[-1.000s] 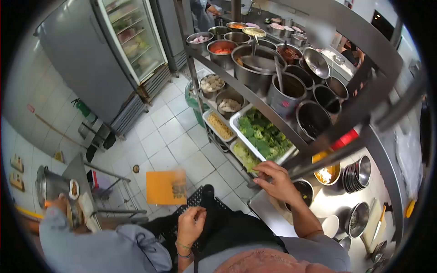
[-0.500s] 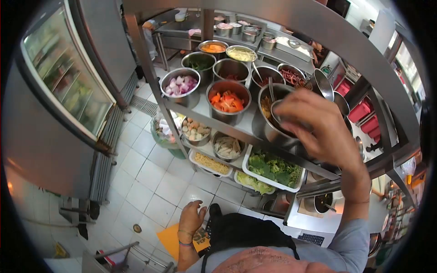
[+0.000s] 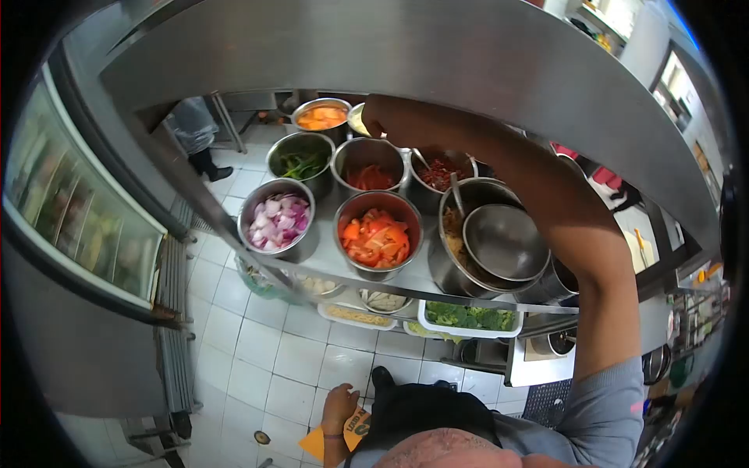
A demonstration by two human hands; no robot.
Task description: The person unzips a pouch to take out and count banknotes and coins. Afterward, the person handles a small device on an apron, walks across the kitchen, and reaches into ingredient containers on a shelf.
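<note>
My right hand point(image 3: 394, 121) reaches far over the upper shelf to the pot of pale shreds point(image 3: 357, 119). Its fingers bend down at the rim, with the tips hidden; I cannot tell what they hold. Close by are a pot of orange pieces point(image 3: 323, 117), one of dark red contents point(image 3: 370, 173) and one of dried red chillies point(image 3: 438, 173) with a spoon. Under my forearm, a metal bowl point(image 3: 507, 243) rests in a large pot point(image 3: 446, 261). My left hand point(image 3: 341, 404) hangs low, open with loosely bent fingers, beside an orange printed sheet point(image 3: 357, 425).
Chopped red onion point(image 3: 277, 222), green leaves point(image 3: 303, 164) and cut tomato point(image 3: 376, 238) fill other pots. A tray of broccoli point(image 3: 472, 316) sits on the lower shelf. A broad steel beam point(image 3: 374, 51) crosses above; a glass-door fridge point(image 3: 74, 203) stands left. Someone's leg point(image 3: 204, 160) shows behind.
My right hand has moved from above the large pot to the far pot of pale shreds. The view has shifted closer to the shelf. My left hand still hangs low.
</note>
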